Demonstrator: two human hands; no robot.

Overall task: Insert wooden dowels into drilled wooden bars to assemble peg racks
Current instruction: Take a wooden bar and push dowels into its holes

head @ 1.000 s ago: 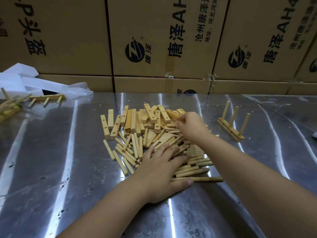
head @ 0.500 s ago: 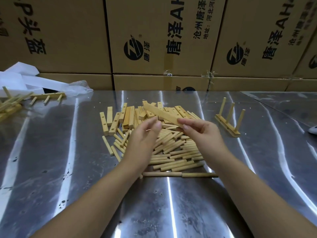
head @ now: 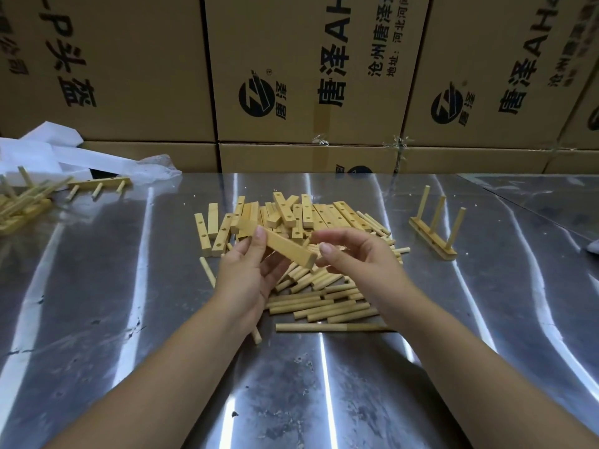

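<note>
My left hand (head: 246,280) grips a wooden bar (head: 285,249) between thumb and fingers, lifted above the pile and slanting down to the right. My right hand (head: 356,264) hovers at the bar's right end with loosely curled fingers; I see nothing in it. Under both hands lies a heap of drilled bars (head: 304,212) at the back and loose dowels (head: 324,303) in front, all on the shiny metal table (head: 97,286).
A finished rack (head: 432,234) with three upright pegs stands to the right. Another rack (head: 97,184) lies at the far left beside a stack of racks (head: 22,202) and white wrapping (head: 64,157). Cardboard boxes (head: 291,76) wall off the back.
The right hand lifted a bar out of the pile and passed it over. The left hand rose from the dowels and now grips that bar; the right hand's fingers have come off it.
</note>
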